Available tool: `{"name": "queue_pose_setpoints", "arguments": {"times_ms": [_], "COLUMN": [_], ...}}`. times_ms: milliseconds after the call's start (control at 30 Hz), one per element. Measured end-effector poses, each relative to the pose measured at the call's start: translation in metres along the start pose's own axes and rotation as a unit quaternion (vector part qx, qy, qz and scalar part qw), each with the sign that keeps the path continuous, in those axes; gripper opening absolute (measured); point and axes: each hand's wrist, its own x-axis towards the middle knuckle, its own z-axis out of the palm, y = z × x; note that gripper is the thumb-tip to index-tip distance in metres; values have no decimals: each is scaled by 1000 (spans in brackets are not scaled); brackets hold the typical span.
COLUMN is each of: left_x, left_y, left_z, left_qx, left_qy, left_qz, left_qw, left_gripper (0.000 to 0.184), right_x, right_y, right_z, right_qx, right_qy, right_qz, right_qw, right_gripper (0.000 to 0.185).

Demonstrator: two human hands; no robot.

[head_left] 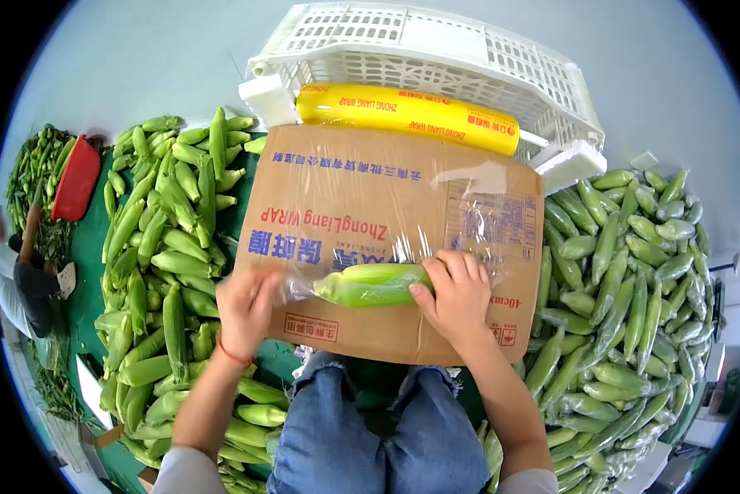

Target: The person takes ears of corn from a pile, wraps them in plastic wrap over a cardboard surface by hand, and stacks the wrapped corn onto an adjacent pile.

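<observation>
An ear of corn (pixel 368 285) in its green husk lies crosswise on a cardboard box (pixel 304 214), with clear plastic wrap around it. My left hand (pixel 249 306) is closed on the gathered end of the plastic wrap (pixel 297 288), just left of the corn; its fingers are slightly blurred. At the other end, my right hand (pixel 455 295) grips the corn, thumb in front and fingers over the top. Clear film stretches over the box up to a yellow roll of wrap (pixel 407 114) at its far edge.
A white plastic crate (pixel 436 49) stands behind the roll. Unwrapped corn (pixel 180 193) is heaped on the left, and film-wrapped corn (pixel 625 313) on the right. Farther left, a red basin (pixel 77 179) sits near another person (pixel 28 284). My knees (pixel 378 428) are below the box.
</observation>
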Motion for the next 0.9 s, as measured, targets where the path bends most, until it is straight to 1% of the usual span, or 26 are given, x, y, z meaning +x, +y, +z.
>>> {"name": "queue_pose_setpoints", "arguments": {"times_ms": [33, 67, 100, 133, 200, 233, 267, 300, 333, 367, 400, 467, 500, 533, 600, 633, 667, 733, 767, 833, 900], "left_x": [32, 59, 82, 96, 88, 75, 48, 17, -11, -34, -47, -32, -11, 19, 90, 121, 146, 180, 179, 175, 171], "left_y": [25, 47, 53, 51, 54, 59, 57, 81, 67, 59, 62, 55, 48, 41, 42, 44, 46, 52, 47, 56, 65], "left_z": [6, 16, 30, 47, 76, 80, 71, 58, 53, 46, 43, 50, 58, 68, 87, 92, 97, 115, 122, 119, 115], "left_qx": [78, 155, 156, 154, 343, 403, 386, 398, 313, 347, 339, 354, 358, 360, 363, 361, 359, 414, 437, 442, 459], "left_qy": [33, 62, -56, -172, -238, -237, -199, -290, -229, -238, -278, -241, -197, -148, -49, -102, -153, -236, -291, -314, -322], "left_qz": [192, 374, 352, 325, 329, 297, 339, 213, 282, 305, 256, 280, 279, 281, 334, 353, 371, 338, 314, 293, 276], "left_qw": [978, 912, 921, 917, 847, 833, 835, 844, 877, 854, 862, 859, 869, 877, 868, 857, 843, 812, 791, 787, 781], "left_gripper": [8, 8, 7, 7, 13, 12, 16, 32, 50, 71, 83, 84, 84, 83, 85, 83, 81, 77, 75, 74, 75], "right_x": [3, 3, 5, 9, 14, 16, 18, 18, 12, 5, 2, -6, -7, -2, 20, 25, 36, 62, 64, 70, 51], "right_y": [4, 8, 9, 9, 11, 9, -3, -13, -21, -28, -31, -28, -27, -27, -25, -21, -12, 5, 6, 6, -5], "right_z": [3, 8, 12, 13, 9, 2, -13, -24, -31, -37, -37, -37, -37, -36, -28, -16, -5, 12, 15, 17, -4], "right_qx": [13, 28, 43, 38, 20, 2, -14, -27, 10, 46, 82, 96, 101, 83, 40, 0, -15, -39, -11, 36, 56], "right_qy": [12, 23, 33, 18, -15, -104, -191, -277, -300, -323, -346, -234, -175, -140, -58, -80, -87, -108, -135, -174, -190], "right_qz": [-4, -6, -9, -10, -12, 29, 73, 117, 117, 113, 110, 96, 87, 22, -110, -110, -106, -94, -88, -78, -106], "right_qw": [1000, 999, 998, 999, 1000, 994, 979, 953, 947, 938, 928, 963, 976, 986, 991, 991, 990, 989, 987, 981, 975], "right_gripper": [37, 35, 33, 32, 30, 29, 29, 28, 28, 27, 27, 29, 33, 37, 47, 59, 60, 60, 60, 61, 60]}}
